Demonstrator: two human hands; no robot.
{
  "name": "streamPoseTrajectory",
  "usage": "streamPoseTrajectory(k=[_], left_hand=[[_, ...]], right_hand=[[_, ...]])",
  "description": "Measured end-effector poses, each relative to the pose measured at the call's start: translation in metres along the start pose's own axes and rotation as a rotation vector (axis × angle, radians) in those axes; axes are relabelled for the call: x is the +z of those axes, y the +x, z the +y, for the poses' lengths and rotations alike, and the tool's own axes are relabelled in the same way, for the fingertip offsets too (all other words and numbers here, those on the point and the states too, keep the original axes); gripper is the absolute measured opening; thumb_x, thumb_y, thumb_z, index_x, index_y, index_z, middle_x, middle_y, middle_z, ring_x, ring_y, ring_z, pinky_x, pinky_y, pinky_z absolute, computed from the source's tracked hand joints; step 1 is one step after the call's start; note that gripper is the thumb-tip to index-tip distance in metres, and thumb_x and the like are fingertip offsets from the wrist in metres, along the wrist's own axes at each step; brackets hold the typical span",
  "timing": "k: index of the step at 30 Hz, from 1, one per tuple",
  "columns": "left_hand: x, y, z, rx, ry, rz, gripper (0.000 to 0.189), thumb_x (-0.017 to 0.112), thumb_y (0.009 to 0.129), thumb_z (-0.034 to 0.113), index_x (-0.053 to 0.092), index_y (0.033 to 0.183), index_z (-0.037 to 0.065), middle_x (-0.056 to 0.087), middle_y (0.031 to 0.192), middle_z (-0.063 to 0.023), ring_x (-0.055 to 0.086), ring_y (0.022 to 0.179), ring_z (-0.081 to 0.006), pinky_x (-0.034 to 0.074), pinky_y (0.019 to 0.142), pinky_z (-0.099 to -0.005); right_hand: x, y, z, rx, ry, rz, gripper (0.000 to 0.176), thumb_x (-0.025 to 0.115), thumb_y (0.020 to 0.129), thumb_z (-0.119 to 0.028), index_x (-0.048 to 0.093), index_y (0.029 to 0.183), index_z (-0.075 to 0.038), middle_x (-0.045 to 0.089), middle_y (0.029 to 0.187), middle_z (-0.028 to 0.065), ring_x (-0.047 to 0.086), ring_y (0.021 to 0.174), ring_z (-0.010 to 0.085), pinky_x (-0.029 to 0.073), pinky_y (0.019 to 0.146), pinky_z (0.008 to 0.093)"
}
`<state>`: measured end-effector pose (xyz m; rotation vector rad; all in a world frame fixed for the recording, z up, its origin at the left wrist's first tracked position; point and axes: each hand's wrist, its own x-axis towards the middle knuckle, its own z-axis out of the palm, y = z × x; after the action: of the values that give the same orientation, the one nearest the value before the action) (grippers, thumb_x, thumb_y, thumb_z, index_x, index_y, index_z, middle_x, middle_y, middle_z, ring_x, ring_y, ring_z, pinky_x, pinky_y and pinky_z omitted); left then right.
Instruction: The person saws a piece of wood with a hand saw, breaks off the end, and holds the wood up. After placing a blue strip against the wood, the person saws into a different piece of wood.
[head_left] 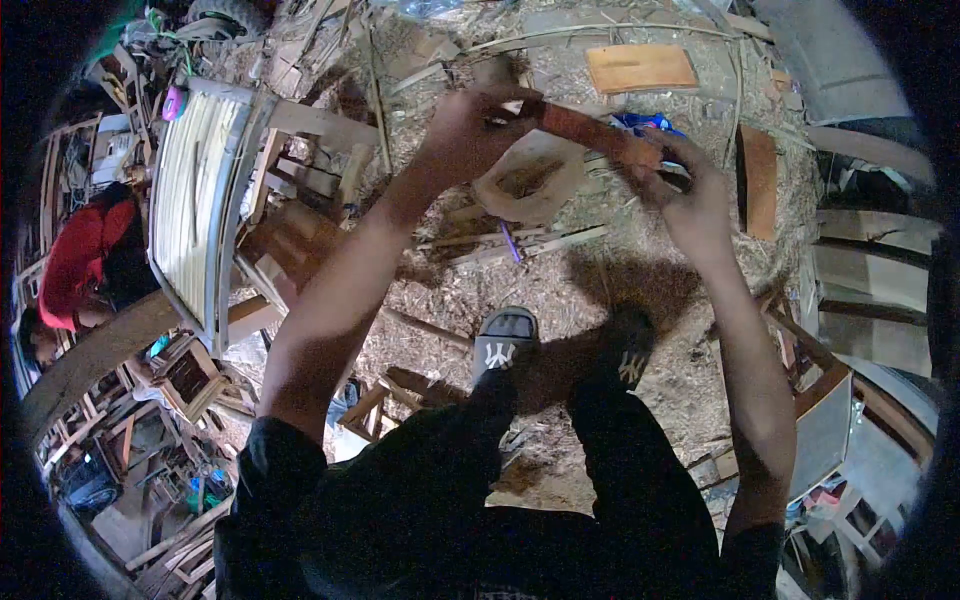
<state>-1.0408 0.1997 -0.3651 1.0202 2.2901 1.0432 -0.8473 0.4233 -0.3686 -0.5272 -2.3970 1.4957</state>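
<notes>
— Reddish-brown wooden piece (600,135) at the centre of the view: how is it held?
— It is held in the air between two bare hands, slanted down toward the right. The left hand (470,125) is closed around its upper end, with the fingers curled tight over it. The right hand (690,190) is wrapped about its lower end, thumb and fingers closed. No gap is seen in either grip.
— Where is it placed against the ground?
— It is held just above a pale wooden block (530,180). The block stands on ground (640,290) strewn with shavings, ahead of two dark sandals (503,345). A purple stick (510,240) lies by the block's near side. An orange board (640,68) is seen at the ground's far edge, a brown board (758,180) toward its right edge, and a slatted frame (195,190) at its left edge.
— Which step is judged to be in hand?
— The piece seems to be gripped at both ends for checking or working over the block. Whether the block is touched cannot be told. The next move is judged to call for a firm grip at each end and for the piece to be lined up squarely over the block's top.
</notes>
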Motion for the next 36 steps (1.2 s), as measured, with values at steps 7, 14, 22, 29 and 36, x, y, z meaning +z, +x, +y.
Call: streamPoseTrajectory(k=[7,14,22,29,36], left_hand=[[0.032,-0.001,-0.031,-0.057,-0.153,-0.060,0.031,0.069,0.093,0.006,0.069,0.124,0.004,0.069,0.122,-0.0149,0.075,0.101,-0.0253,0.063,0.086,-0.0353],[0.028,0.002,-0.057,-0.135,-0.145,-0.098,0.041,0.068,0.094,-0.001,0.062,0.134,0.002,0.065,0.135,-0.0092,0.066,0.118,-0.0205,0.056,0.098,-0.0342],[0.005,-0.005,-0.077,-0.156,0.036,-0.043,0.043,0.069,0.094,0.003,0.062,0.137,0.003,0.064,0.135,-0.0171,0.068,0.116,-0.0245,0.060,0.094,-0.0365],[-0.008,-0.019,-0.076,-0.158,-0.097,-0.001,0.067,0.067,0.091,0.000,0.045,0.154,0.008,0.045,0.158,-0.0199,0.043,0.147,-0.0335,0.033,0.122,-0.0450],[0.002,-0.069,-0.095,-0.191,-0.073,0.180,0.067,0.071,0.094,0.020,0.044,0.156,0.020,0.041,0.159,-0.0211,0.044,0.144,-0.0408,0.039,0.119,-0.0495]], right_hand=[[0.009,0.004,0.045,-0.024,-0.025,-0.066,0.029,0.075,0.080,0.002,0.071,0.109,-0.001,0.070,0.107,0.0185,0.071,0.098,0.0368,0.056,0.088,0.0410],[0.040,0.027,0.075,-0.048,-0.113,-0.120,0.039,0.077,0.081,0.002,0.069,0.118,-0.002,0.070,0.114,0.0158,0.071,0.105,0.0299,0.055,0.092,0.0369],[0.068,0.069,0.088,-0.103,-0.039,-0.289,0.046,0.077,0.083,-0.001,0.066,0.128,-0.003,0.070,0.124,0.0162,0.068,0.117,0.0283,0.051,0.103,0.0367],[0.087,0.103,0.081,0.060,-0.004,-0.439,0.039,0.071,0.094,-0.016,0.067,0.131,-0.006,0.071,0.125,0.0205,0.069,0.116,0.0303,0.050,0.104,0.0390],[0.120,0.112,0.090,-0.004,0.027,-0.533,0.041,0.074,0.090,-0.005,0.067,0.130,-0.002,0.073,0.121,0.0181,0.069,0.113,0.0231,0.050,0.101,0.0341]])
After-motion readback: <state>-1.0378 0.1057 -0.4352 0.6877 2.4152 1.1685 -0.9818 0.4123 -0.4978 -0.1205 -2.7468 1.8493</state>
